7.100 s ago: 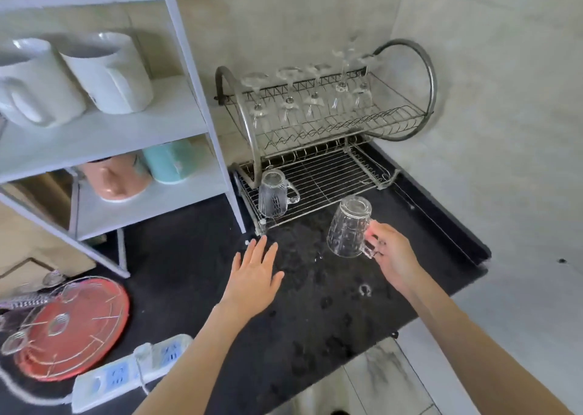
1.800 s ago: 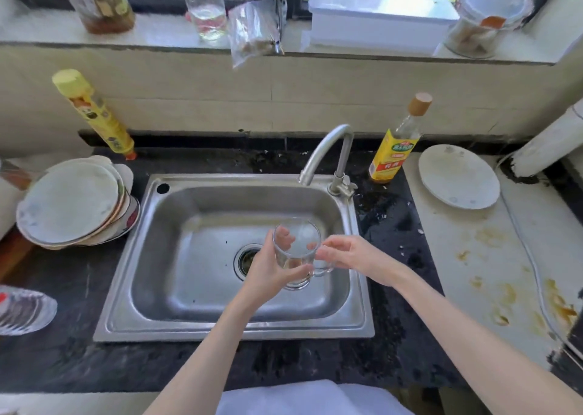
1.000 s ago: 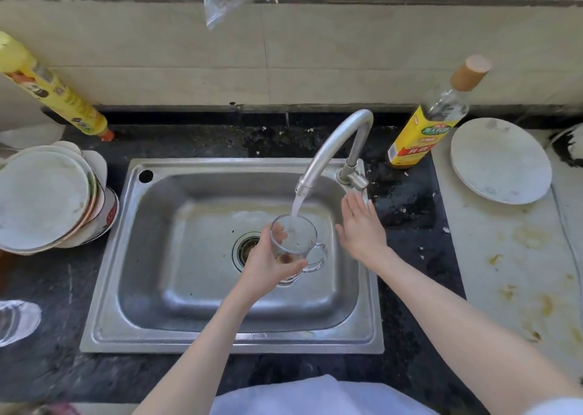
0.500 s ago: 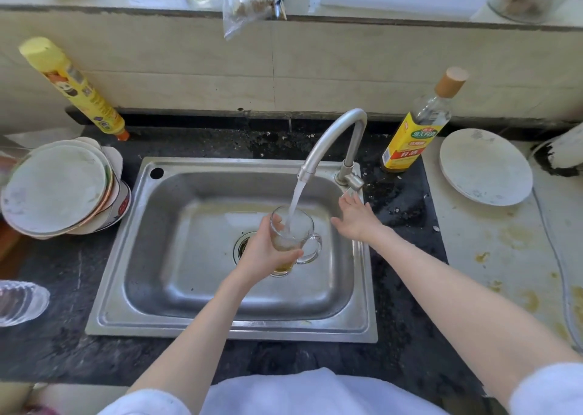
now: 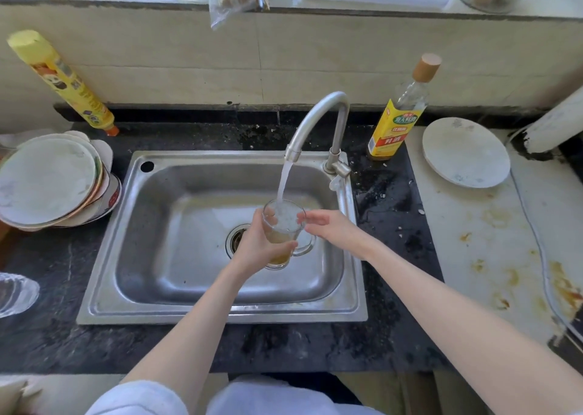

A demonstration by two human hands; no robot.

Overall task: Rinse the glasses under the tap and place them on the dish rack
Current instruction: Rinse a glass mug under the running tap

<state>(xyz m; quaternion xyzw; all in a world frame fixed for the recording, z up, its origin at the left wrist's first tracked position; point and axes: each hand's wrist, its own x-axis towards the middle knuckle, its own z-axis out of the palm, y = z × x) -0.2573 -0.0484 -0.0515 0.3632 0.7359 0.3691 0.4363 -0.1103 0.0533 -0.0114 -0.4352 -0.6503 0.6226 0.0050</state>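
One glass mug, one tap, two bottles, one sink

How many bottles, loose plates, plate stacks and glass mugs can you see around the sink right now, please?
Bottles: 2, the yellow spray bottle and the cooking wine bottle.
Loose plates: 1, the white plate.
Plate stacks: 1, the stack of plates.
Glass mugs: 1, the glass mug in the left hand.
Total: 5.

The left hand curls its fingers round the glass mug, forearm reaching in from below; the right hand hovers beside it. Its fingers are loosely extended.
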